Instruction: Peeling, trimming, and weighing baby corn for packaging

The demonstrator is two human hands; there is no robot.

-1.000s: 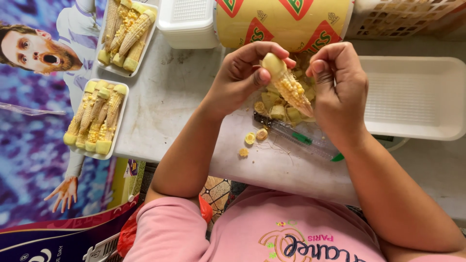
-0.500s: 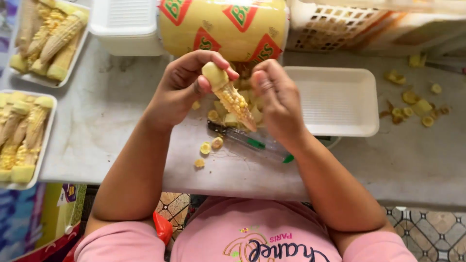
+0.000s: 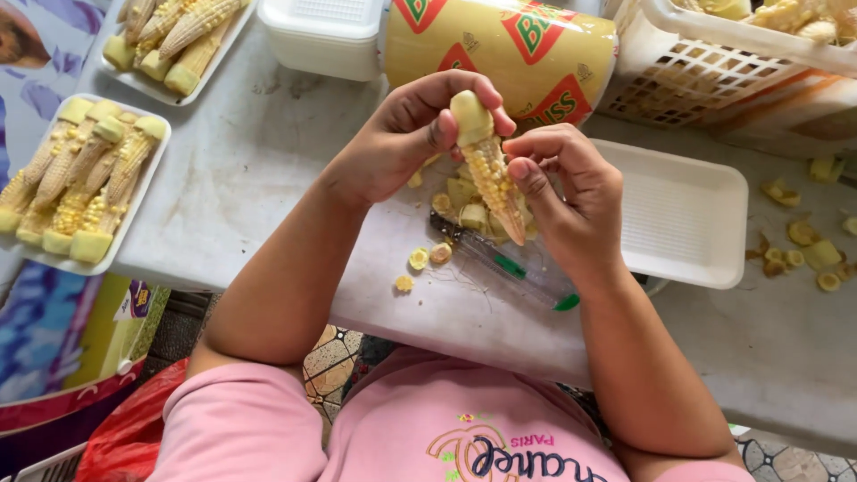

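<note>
Small corn cob (image 3: 489, 165) held above the surface (image 3: 268, 170), pinched at its thick end by left hand (image 3: 406, 143); right hand (image 3: 567, 192) fingertips picking at its kernels; trimming in hand, judged midway; knife (image 3: 500, 263) and cut ends (image 3: 420, 261) below; empty tray (image 3: 687, 219) beside; filled tray (image 3: 80, 192) well apart.

yellow roll (image 3: 500, 45): table's far edge, red-green diamond labels | cardboard box (image 3: 80, 348): lower left
</note>
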